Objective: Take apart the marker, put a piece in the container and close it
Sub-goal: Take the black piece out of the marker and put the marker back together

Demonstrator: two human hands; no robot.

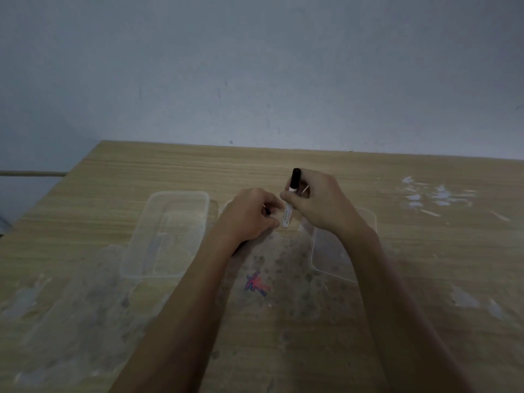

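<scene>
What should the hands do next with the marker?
Probably pull the two hands apart. The right hand grips the white marker with a black cap near its capped end, the left hand pinches near the lower end, and the clear plastic container sits open beside them, so no piece is in yet.

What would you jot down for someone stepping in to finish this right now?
Right hand: holds the marker upright, black cap on top.
Left hand: pinches the marker's lower end; what it grips is hidden.
Container: clear, open, on the table to the left. Lid: under the right wrist.
Done: nothing in the container.
Left: pull the marker apart, drop a piece in, close the lid.
</scene>
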